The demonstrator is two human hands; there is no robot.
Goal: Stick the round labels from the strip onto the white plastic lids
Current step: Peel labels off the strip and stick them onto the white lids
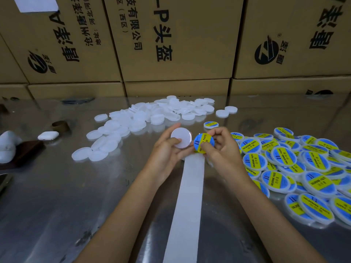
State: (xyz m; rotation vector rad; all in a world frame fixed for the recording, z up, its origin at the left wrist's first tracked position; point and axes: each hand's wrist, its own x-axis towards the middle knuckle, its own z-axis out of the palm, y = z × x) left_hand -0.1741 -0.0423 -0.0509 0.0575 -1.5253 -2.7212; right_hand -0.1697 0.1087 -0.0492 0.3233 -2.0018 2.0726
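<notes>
A long white backing strip (185, 209) is seen running from the near edge of the shiny metal tabletop (57, 205) away towards the hands, between the two bare forearms. Its far end is reached just below the hands, where it is partly hidden by them.

On the near right, a heap of finished lids (296, 168) is spread over the tabletop, each one covered by a blue and yellow label printed "SOLDERING PASTE"; many are overlapped or tilted.

Just beyond the strip's far end, a bare white lid (180, 140) is held by the left hand (167, 154), its flat face turned up, with the thumb laid across its near edge and the fingers curled behind it. Just to its right, a round blue and yellow label (200, 143) is pinched by the right hand (221, 149), thumb in front and curled fingers above. The label is held upright, its left edge touching or just beside the lid; which of the two cannot be told.

A single labelled lid (210, 124) is set alone just beyond the hands. Farther off and to the left, a loose pile of unlabelled white lids (144, 118) is scattered across the tabletop, with two more lying apart at its right end.

On the far left, a small white case (48, 135), a brown ring of tape (60, 126) and a white object (7, 147) on a dark wooden block are placed. The far side is closed off by stacked cardboard boxes (171, 44) printed with black characters.
</notes>
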